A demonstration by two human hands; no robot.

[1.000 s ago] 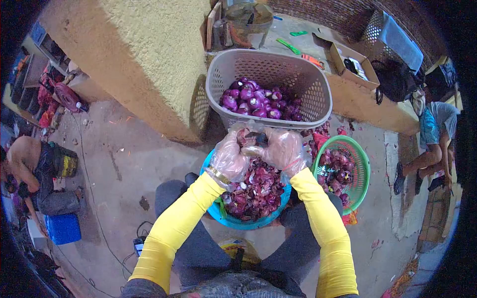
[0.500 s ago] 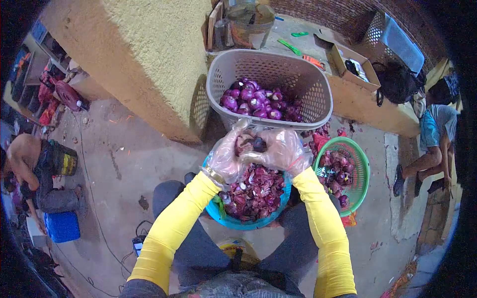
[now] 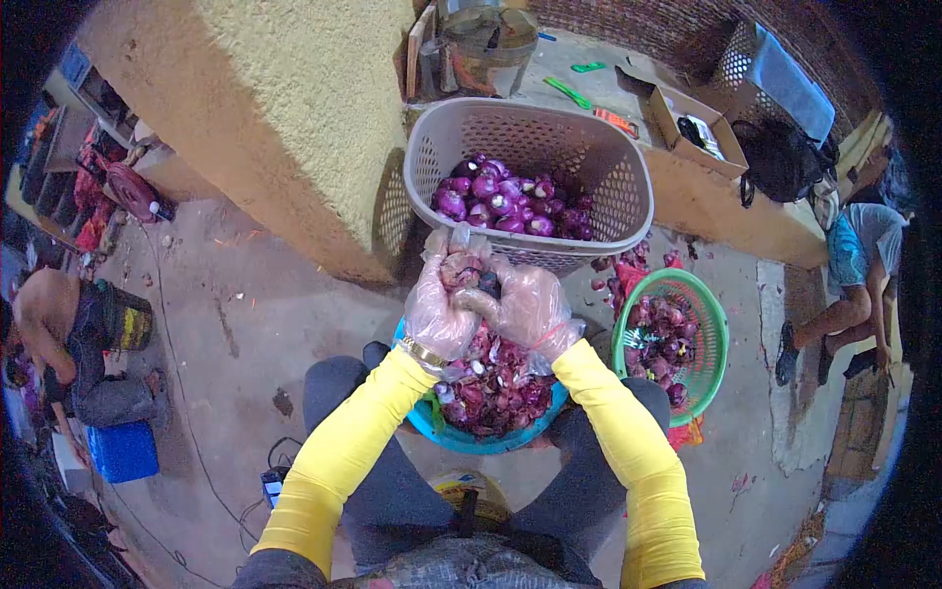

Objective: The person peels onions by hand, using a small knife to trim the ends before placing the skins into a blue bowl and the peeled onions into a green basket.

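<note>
Both my hands wear clear plastic gloves and meet above the blue basin. My left hand [image 3: 442,309] is closed around an onion [image 3: 459,270] with brownish skin. My right hand [image 3: 530,304] is closed against the onion's right side, with a small dark thing [image 3: 489,285] at its fingertips that I cannot make out. Below them, the blue basin [image 3: 491,444] holds reddish-purple onion skins [image 3: 496,398]. Just beyond my hands stands a grey-brown perforated basket [image 3: 628,228] with shiny peeled purple onions [image 3: 500,201] in it.
A green colander [image 3: 723,339] with unpeeled onions stands at my right. Loose skins litter the floor around it. On the ledge behind lie a green knife [image 3: 567,93] and a cardboard box [image 3: 726,162]. Other people [image 3: 863,265] are bent over at the right and left [image 3: 59,324].
My hands have moved slightly left and drawn closer together around the onion. The right hand has turned inward, its fingers now more curled.
</note>
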